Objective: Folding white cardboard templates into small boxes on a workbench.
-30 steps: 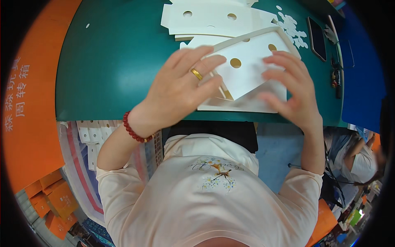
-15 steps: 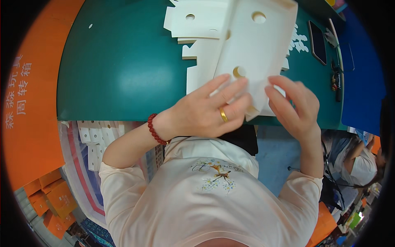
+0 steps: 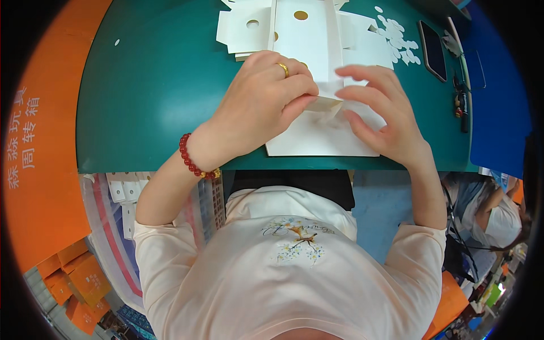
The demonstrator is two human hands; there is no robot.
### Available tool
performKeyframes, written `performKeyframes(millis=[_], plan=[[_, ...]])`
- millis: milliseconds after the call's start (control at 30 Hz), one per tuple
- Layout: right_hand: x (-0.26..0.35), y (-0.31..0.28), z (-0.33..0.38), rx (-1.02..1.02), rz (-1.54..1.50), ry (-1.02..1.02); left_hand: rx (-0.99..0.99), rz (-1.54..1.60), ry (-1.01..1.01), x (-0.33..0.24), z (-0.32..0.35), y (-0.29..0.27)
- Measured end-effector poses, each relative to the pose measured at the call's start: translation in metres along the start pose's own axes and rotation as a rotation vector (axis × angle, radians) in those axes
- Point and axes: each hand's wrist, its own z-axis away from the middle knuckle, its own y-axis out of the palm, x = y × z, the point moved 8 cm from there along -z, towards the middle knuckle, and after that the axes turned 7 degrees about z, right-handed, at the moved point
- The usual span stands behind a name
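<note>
Our left hand point(image 3: 255, 102) pinches the lower left corner of a white box point(image 3: 309, 42) at top centre.
Our right hand point(image 3: 391, 119), right of centre, is loosely open, fingers parted by the box's lower end; we cannot tell if they touch it. Half a second ago the box slanted toward upper right; now it runs nearly straight up.
</note>
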Motion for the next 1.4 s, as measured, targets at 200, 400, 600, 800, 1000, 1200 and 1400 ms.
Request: performKeyframes(millis=[200,400,600,800,1000,1200,1400], plan=[[0.001,0.017,0.009,0.027,0.022,-0.126,0.047,0.113,-0.081,0.008,-0.006,0.001],[-0.003,0.022,0.002,-0.035,-0.059,-0.044,0.141,0.207,-0.152,0.012,-0.007,0.006],[-0.009,0.020,0.006,-0.057,-0.157,0.044,0.147,0.209,-0.147,0.008,-0.008,0.007],[-0.012,0.018,0.010,-0.118,-0.214,0.069,0.201,0.161,-0.138,0.007,-0.009,0.009],[-0.015,0.023,0.011,-0.128,-0.256,0.088,0.187,0.147,-0.133,0.007,-0.008,0.008],[-0.017,0.025,0.012,-0.204,-0.230,0.170,0.157,0.121,-0.066,0.005,-0.009,0.006],[0.010,0.025,0.004,-0.243,0.132,-0.093,0.146,0.082,-0.066,0.008,-0.006,0.009]])
